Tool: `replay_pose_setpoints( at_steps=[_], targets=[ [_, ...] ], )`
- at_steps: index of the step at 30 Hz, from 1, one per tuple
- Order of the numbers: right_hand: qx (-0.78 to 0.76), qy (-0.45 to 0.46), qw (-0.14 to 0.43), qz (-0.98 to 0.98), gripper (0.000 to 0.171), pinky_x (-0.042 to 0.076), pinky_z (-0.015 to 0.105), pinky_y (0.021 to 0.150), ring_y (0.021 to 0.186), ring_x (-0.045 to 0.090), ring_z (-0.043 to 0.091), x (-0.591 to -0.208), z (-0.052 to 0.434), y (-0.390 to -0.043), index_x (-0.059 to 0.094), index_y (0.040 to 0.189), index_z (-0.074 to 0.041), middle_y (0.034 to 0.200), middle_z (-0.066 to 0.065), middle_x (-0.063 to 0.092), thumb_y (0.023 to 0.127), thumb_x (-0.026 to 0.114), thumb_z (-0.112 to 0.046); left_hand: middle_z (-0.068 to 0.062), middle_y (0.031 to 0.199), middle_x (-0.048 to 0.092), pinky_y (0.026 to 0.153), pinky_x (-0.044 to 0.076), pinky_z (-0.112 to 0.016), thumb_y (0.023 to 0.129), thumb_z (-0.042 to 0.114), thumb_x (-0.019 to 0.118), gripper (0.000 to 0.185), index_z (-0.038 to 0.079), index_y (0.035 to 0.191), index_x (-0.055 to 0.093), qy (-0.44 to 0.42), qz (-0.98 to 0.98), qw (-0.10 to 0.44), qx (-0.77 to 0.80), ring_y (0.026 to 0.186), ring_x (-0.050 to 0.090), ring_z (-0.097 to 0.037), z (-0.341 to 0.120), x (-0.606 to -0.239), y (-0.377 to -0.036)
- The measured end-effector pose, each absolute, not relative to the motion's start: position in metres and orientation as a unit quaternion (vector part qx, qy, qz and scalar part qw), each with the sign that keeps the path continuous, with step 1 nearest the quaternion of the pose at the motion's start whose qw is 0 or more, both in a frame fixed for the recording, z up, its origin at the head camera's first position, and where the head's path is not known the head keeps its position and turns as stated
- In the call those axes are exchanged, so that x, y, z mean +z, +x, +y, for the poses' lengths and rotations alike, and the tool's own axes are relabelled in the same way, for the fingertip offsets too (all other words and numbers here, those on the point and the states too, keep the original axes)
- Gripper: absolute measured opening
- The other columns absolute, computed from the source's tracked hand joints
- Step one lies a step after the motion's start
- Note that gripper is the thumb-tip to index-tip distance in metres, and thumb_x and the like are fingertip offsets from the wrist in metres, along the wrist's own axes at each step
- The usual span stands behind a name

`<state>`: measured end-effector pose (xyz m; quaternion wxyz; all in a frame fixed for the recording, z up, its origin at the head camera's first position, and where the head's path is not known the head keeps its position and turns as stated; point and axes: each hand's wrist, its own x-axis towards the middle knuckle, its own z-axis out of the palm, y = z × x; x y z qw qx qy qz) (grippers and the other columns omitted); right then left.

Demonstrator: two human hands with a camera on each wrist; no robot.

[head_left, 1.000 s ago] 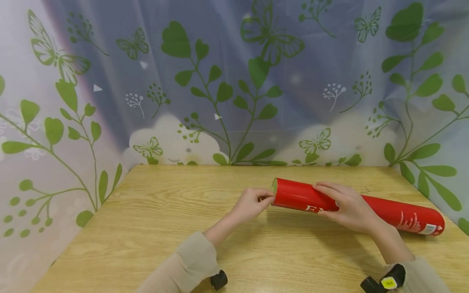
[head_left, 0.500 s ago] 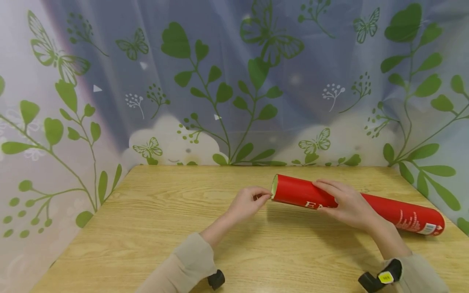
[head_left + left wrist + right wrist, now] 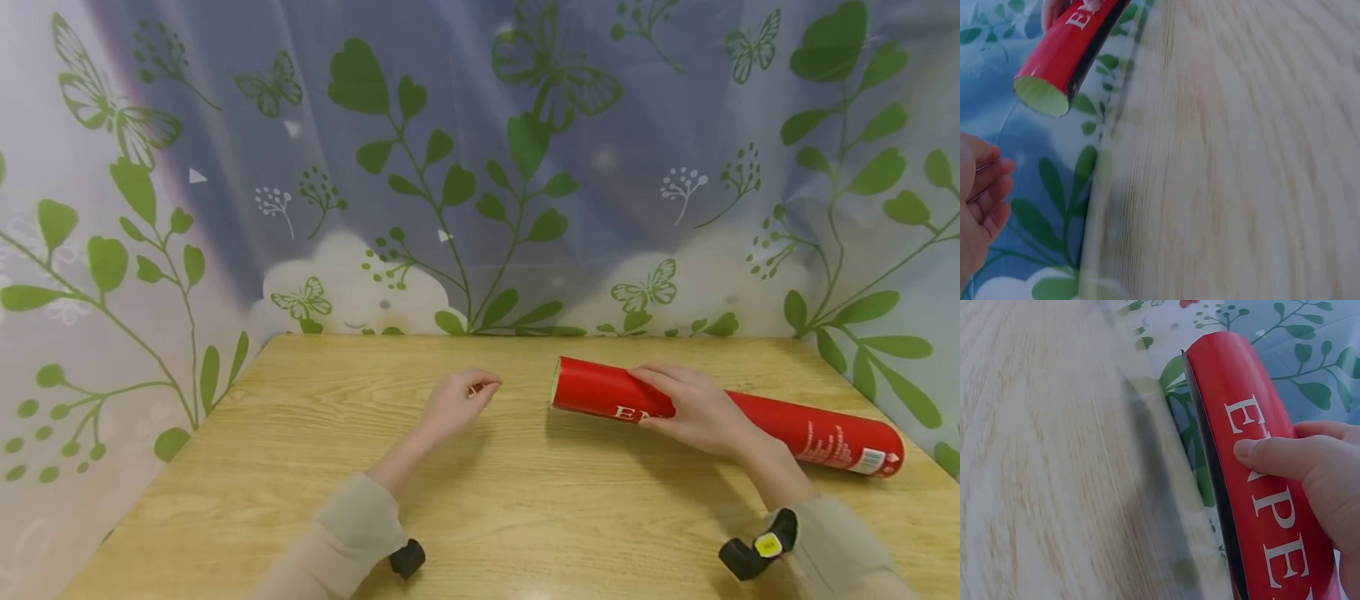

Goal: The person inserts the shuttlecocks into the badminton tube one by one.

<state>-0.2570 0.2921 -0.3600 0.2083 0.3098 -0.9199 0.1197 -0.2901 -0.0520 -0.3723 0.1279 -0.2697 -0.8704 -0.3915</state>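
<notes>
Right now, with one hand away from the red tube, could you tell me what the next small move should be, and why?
Probably bring the left hand back to the open end of the red tube. That hand sits apart from the tube with its fingers curled, pinching something too small to identify. The right hand holds the tube lying on the wooden table, its open mouth facing the left hand.

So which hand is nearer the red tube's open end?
Right. The right hand grips the red tube just behind its open end, while the left hand sits apart to the left, fingers curled, not touching it.
</notes>
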Motion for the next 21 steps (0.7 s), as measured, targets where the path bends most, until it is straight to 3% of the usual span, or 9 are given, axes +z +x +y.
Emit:
replay_pose_setpoints(
  at_steps=[6, 21],
  targets=[
    [0.096, 0.300, 0.173, -0.933, 0.068, 0.034, 0.056, 0.092, 0.113, 0.048, 0.034, -0.365, 0.288, -0.263, 0.053, 0.129, -0.008, 0.123, 0.014, 0.056, 0.070, 0.081, -0.024, -0.006, 0.097, 0.066, 0.068, 0.048, -0.031, 0.092, 0.015, 0.058, 0.020, 0.004, 0.105, 0.068, -0.226, -0.891, 0.140, -0.367, 0.083, 0.058, -0.019, -0.081, -0.374, -0.297],
    [0.079, 0.301, 0.144, -0.939, 0.065, 0.038, 0.057, 0.089, 0.111, 0.051, 0.035, -0.374, 0.282, -0.269, 0.054, 0.128, -0.007, 0.121, 0.014, 0.057, 0.072, 0.079, -0.025, -0.018, 0.105, 0.064, 0.075, 0.049, -0.042, 0.091, 0.013, 0.057, 0.026, -0.004, 0.109, 0.063, -0.173, -0.918, 0.179, -0.310, 0.089, 0.059, -0.029, -0.140, -0.370, -0.307]
  ],
)
